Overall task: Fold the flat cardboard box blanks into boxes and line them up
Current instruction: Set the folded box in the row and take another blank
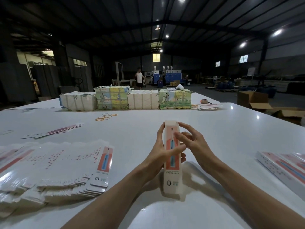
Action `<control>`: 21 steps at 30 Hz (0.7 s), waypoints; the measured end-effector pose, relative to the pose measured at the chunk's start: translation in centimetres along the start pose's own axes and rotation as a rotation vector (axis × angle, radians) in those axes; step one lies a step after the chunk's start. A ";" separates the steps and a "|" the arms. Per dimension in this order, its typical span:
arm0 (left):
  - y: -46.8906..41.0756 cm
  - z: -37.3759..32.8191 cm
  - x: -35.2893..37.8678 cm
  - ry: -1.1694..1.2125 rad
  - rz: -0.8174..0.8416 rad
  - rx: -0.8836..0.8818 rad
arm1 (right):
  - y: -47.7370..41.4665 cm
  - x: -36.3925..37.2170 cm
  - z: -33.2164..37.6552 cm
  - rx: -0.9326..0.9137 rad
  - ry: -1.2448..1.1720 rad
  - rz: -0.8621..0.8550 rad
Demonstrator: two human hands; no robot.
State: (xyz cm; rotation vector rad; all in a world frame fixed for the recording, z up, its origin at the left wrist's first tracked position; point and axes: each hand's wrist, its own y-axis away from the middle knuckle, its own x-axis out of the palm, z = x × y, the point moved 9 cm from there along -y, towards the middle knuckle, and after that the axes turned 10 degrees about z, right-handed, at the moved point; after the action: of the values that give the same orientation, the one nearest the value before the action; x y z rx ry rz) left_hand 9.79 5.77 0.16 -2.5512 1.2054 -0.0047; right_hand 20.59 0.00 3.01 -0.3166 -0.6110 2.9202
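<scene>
A long narrow box, white with a pink panel and a blue toothbrush picture, stands upright above the white table in front of me. My left hand grips its left side, thumb lying across the front. My right hand touches the box near its top with curled fingertips, one at the upper right edge. A fanned stack of flat box blanks lies at the left. Folded boxes lie side by side at the right edge.
Wrapped bundles of paper stock line the table's far side. Loose rubber bands lie mid-table, and a few blanks sit at the left. An open brown carton stands beyond the right edge. A person stands far back.
</scene>
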 end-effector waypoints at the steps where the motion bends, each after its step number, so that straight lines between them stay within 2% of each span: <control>1: 0.0 0.1 0.1 -0.007 0.013 -0.003 | 0.0 0.0 -0.1 0.004 0.003 -0.001; 6: 0.3 0.9 0.2 0.098 0.052 -0.054 | -0.3 0.1 -1.0 0.028 -0.009 0.040; 10: 0.8 1.9 0.3 0.172 0.084 -0.159 | -0.1 0.7 -2.1 0.078 -0.041 0.063; 15: 1.0 2.3 1.1 0.050 0.151 -0.202 | -0.1 -1.8 -3.6 0.177 -0.137 -0.158; 21: 1.0 2.5 2.1 -0.025 0.200 -0.203 | 0.1 -2.8 -2.8 0.111 -0.012 -0.140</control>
State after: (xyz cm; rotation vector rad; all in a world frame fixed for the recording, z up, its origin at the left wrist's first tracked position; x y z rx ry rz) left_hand 10.74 4.29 -2.76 -2.5765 1.5152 0.2041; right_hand 23.98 0.49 0.98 -0.2337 -0.4515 2.8098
